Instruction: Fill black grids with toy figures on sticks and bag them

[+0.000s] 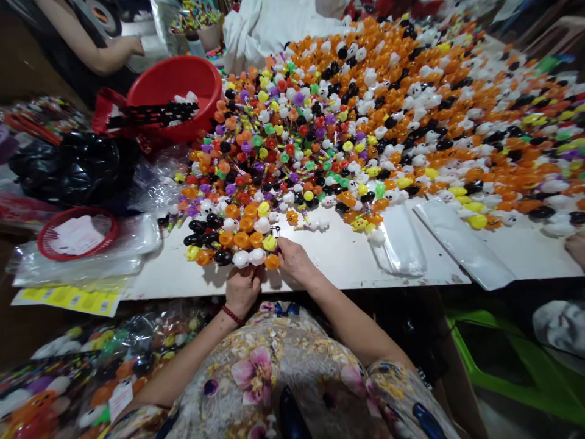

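Observation:
A bunch of small plastic toys [242,239] in orange, black, white and yellow hangs together at the table's front edge. My left hand [244,288] is closed on its near side, palm below the pieces, most fingers hidden. At the bunch's right end my right hand [296,262] is closed, fingertips pressed beside a yellow piece [270,243]. A small dark metal piece, perhaps a pin [276,230], stands up just above those fingertips. Behind the bunch, a few loose toys with striped stems [301,227] lie on the white table [329,262].
A huge heap of similar toys [365,110] covers the table. Clear plastic bags [398,244] lie right. Left are a red tub [208,79], a small red basket [46,244] and a black bag [73,167]. Another person's arm [98,52] is at upper left; a hand [576,249] shows far right.

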`<state>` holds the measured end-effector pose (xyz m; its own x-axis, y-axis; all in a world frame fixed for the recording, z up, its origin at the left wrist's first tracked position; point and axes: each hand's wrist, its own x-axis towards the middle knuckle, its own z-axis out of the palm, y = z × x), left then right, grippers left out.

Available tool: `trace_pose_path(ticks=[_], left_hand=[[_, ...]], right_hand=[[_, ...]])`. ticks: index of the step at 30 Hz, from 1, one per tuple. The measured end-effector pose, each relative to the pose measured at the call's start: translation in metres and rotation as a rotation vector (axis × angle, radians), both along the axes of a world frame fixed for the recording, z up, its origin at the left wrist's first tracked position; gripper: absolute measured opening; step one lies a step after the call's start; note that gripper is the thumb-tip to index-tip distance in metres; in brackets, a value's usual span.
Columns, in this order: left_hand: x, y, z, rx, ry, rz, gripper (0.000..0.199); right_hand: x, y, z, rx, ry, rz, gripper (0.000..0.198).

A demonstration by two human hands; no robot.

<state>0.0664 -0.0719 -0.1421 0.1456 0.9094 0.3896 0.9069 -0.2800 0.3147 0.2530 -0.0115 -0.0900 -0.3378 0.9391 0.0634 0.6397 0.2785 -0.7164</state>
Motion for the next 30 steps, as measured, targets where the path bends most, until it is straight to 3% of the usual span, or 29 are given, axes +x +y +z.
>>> trace_pose_path(ticks=[9, 12, 15, 19, 24, 27, 30], left_hand=[[0.000, 0.003, 0.000, 0.010, -0.016, -0.009, 0.024], [0.001, 0.003, 0.000, 0.040, -0.010, -0.007, 0.023], [0.001, 0.003, 0.000, 0.038, -0.010, -0.004, 0.022], [0.001, 0.002, 0.001, 0.028, -0.015, -0.007, 0.024], [0.002, 0.002, 0.001, 0.030, 0.015, 0.005, 0.025], [0.002, 0.001, 0.002, 0.032, 0.019, 0.003, 0.025], [0.001, 0.001, 0.001, 0.030, 0.004, -0.007, 0.024]], right_hand=[[0.007, 0.002, -0.003, -0.019, 0.054, -0.033, 0.020], [0.023, 0.009, 0.000, 0.024, 0.032, -0.197, 0.029], [0.040, 0.016, 0.006, 0.009, -0.138, -0.378, 0.026], [0.053, 0.011, 0.012, -0.006, -0.291, -0.475, 0.019], [0.059, -0.008, 0.006, 0.015, -0.082, -0.581, 0.009], [0.059, -0.014, 0.002, -0.069, 0.141, -0.670, 0.017], [0.055, -0.015, 0.002, -0.133, 0.344, -0.658, 0.029]])
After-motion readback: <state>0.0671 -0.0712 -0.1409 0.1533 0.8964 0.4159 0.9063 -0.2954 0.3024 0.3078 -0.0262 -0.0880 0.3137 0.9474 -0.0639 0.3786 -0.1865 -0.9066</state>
